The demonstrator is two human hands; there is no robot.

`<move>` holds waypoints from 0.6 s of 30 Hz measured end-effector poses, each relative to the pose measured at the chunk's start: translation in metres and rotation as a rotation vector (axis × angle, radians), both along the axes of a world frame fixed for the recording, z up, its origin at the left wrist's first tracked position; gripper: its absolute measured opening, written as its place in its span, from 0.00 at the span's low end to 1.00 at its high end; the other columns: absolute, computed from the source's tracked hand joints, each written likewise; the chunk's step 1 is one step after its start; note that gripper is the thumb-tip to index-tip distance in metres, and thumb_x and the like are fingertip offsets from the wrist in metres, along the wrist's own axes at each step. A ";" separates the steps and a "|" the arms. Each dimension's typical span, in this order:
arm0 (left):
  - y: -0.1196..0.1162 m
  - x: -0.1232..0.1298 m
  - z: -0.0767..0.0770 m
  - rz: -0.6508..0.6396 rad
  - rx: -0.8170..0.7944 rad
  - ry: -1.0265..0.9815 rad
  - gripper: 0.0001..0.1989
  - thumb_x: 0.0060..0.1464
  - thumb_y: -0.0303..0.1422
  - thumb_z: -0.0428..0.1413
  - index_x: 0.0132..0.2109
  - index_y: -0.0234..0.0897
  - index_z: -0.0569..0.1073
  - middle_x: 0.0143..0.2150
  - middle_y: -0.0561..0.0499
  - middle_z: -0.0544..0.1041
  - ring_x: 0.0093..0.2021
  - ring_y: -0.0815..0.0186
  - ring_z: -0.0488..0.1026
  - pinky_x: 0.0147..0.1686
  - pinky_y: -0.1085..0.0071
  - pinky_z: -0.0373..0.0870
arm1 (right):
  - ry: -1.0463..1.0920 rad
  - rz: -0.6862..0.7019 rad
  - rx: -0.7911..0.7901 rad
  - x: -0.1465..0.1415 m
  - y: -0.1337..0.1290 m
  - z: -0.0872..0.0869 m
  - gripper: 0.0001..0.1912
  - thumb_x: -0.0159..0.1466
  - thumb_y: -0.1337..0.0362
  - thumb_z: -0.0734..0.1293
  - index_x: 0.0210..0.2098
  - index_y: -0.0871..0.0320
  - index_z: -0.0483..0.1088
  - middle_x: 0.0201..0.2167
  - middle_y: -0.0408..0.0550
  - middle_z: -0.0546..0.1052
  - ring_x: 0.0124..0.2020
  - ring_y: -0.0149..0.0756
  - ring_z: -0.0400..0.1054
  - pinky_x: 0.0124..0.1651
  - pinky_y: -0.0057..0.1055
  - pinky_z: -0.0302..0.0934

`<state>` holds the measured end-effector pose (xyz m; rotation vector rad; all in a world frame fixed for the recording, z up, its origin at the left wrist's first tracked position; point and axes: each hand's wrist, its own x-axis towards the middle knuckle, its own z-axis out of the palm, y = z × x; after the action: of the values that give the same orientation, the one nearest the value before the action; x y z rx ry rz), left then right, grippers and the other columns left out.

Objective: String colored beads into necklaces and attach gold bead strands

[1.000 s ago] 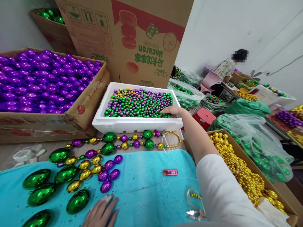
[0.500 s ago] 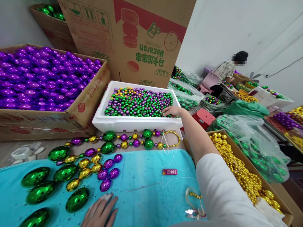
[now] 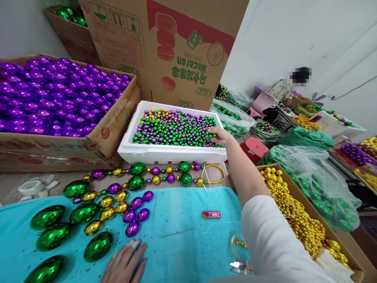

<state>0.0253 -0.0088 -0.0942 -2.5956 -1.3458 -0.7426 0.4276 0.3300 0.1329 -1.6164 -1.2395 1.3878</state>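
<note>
My right hand (image 3: 220,136) is at the right end of a white foam box (image 3: 172,154), which is full of small green, purple and gold beads (image 3: 173,129). Its thumb and fingertips are pinched around a small green bead. Flat on the turquoise cloth (image 3: 176,251) rests my left hand (image 3: 125,264), fingers stretched out and holding nothing. Beside it lie large green oval beads (image 3: 98,245), gold beads (image 3: 107,214) and purple beads (image 3: 132,228). A bead strand (image 3: 156,179) curves along the cloth's far edge. To the right of the left hand lies a thin needle (image 3: 179,232) with white thread.
A carton of purple beads (image 3: 55,102) stands left, a tall cardboard box (image 3: 165,51) behind. At right are a carton of gold beads (image 3: 294,208) and bagged green beads (image 3: 318,188). Snips (image 3: 240,267) and a small pink packet (image 3: 211,214) lie on the cloth. Another person (image 3: 279,92) sits farther back.
My right hand has lifted slightly from among the beads, its spread fingers now drawn together in a pinch. The left hand stays put. The view has shifted a little.
</note>
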 end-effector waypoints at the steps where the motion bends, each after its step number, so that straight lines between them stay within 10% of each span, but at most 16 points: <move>1: 0.000 0.001 0.001 0.003 0.006 -0.005 0.17 0.61 0.43 0.50 0.51 0.44 0.76 0.49 0.50 0.79 0.48 0.59 0.75 0.46 0.65 0.69 | 0.059 -0.047 0.040 -0.006 -0.005 0.001 0.05 0.62 0.68 0.66 0.39 0.57 0.71 0.28 0.44 0.72 0.28 0.27 0.68 0.17 0.15 0.54; 9: -0.003 0.012 0.026 0.028 -0.178 0.021 0.14 0.62 0.36 0.51 0.50 0.37 0.75 0.48 0.43 0.77 0.50 0.55 0.71 0.50 0.60 0.67 | 0.943 -0.101 -0.155 -0.118 -0.120 -0.047 0.09 0.66 0.66 0.58 0.41 0.60 0.69 0.29 0.47 0.75 0.26 0.27 0.68 0.12 0.14 0.53; 14: -0.004 0.014 0.030 0.045 -0.285 0.021 0.14 0.60 0.35 0.54 0.50 0.35 0.75 0.49 0.39 0.75 0.52 0.53 0.69 0.51 0.57 0.67 | 0.836 -0.073 -0.471 -0.173 -0.190 -0.113 0.08 0.65 0.66 0.59 0.40 0.60 0.68 0.29 0.48 0.75 0.25 0.29 0.70 0.12 0.16 0.51; 18: -0.004 0.014 0.030 0.043 -0.325 0.006 0.15 0.60 0.36 0.53 0.51 0.35 0.74 0.51 0.40 0.74 0.53 0.52 0.67 0.52 0.56 0.66 | 0.466 -0.061 -0.426 -0.189 -0.214 -0.156 0.06 0.61 0.68 0.64 0.39 0.59 0.67 0.31 0.45 0.74 0.23 0.28 0.68 0.14 0.19 0.50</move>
<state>0.0392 -0.0129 -0.0644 -2.7927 -1.6368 -0.5471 0.2384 0.1155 -0.0229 -1.4515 -0.6463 1.9431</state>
